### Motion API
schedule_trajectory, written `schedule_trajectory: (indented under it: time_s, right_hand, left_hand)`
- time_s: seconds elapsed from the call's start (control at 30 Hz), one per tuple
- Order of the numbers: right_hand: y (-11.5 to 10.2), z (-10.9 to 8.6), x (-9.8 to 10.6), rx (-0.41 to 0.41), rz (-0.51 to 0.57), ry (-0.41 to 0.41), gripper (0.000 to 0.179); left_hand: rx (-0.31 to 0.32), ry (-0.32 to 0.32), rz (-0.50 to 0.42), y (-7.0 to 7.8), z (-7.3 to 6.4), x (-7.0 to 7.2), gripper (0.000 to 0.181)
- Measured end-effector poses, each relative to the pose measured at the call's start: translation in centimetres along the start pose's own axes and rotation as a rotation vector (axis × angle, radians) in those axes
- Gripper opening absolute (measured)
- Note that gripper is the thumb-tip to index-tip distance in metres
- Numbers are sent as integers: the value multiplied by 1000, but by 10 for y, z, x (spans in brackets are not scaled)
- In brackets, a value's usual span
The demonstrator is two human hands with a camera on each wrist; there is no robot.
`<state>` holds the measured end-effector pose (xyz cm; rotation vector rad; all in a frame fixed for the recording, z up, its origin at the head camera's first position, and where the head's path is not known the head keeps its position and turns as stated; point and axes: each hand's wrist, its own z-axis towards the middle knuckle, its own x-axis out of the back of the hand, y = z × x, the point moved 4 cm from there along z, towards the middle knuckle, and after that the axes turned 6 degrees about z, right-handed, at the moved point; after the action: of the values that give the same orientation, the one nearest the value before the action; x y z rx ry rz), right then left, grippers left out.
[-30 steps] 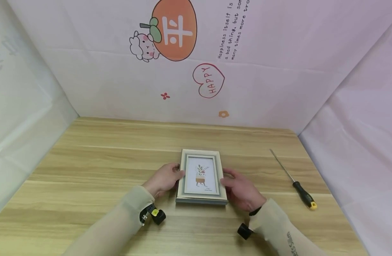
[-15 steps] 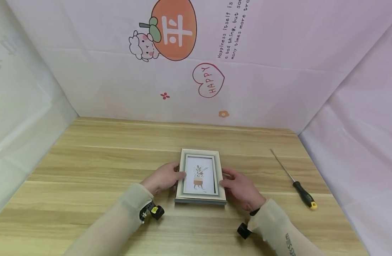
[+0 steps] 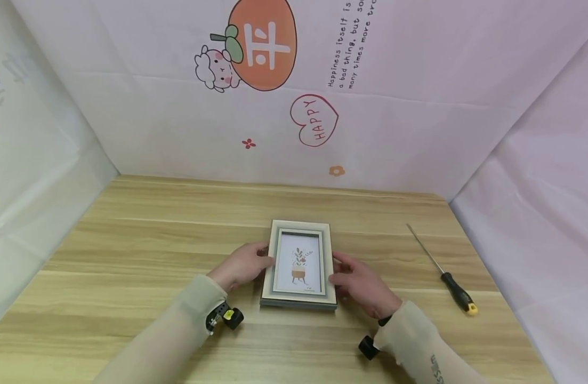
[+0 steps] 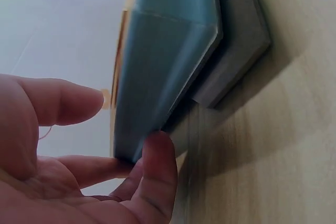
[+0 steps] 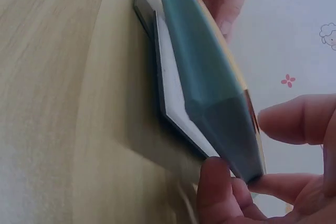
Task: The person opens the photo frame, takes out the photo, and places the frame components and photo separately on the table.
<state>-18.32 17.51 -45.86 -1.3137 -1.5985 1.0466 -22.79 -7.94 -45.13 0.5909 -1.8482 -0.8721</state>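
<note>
A cream and blue-grey picture frame [image 3: 270, 277] lies face up between my hands, with a printed plant picture [image 3: 298, 266] showing in its opening. My left hand [image 3: 243, 264] grips the frame's left side, thumb by the front face and fingers at the lower edge. On the opposite side my right hand [image 3: 365, 282] holds it the same way. In the right wrist view a dark-edged backing board [image 5: 163, 80] with a white upper face sits under the frame, a gap opening between them. A grey stand leg [image 4: 236, 51] juts out beneath in the left wrist view.
A screwdriver [image 3: 454, 290] with a black and yellow handle lies to the right on the wooden table [image 3: 178, 213]. A white printed cloth [image 3: 394, 133] rises behind the table and along both sides. Small cameras are strapped to both wrists.
The frame's far edge has come up slightly in view and its opening has shifted over the plant picture. Both hands keep their hold on its sides.
</note>
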Motion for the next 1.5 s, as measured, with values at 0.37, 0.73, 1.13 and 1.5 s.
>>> schedule_trajectory:
  time_s: [0.37,0.73,1.13,1.5]
  right_hand:
    - [-6,-5,-2,40,-113,29,72]
    - [-13,-9,-7,77,-191,46,62]
    - [-9,-14,0,79,-199,20,55]
    - [-1,-26,42,31,-264,46,56]
  left_hand:
    - [6,-35,-43,5,-9,1,69]
    - [-9,51,8,4,-15,9,67]
    - [34,102,68,-22,-13,43,69]
    - [110,148,197,-72,-17,149,65]
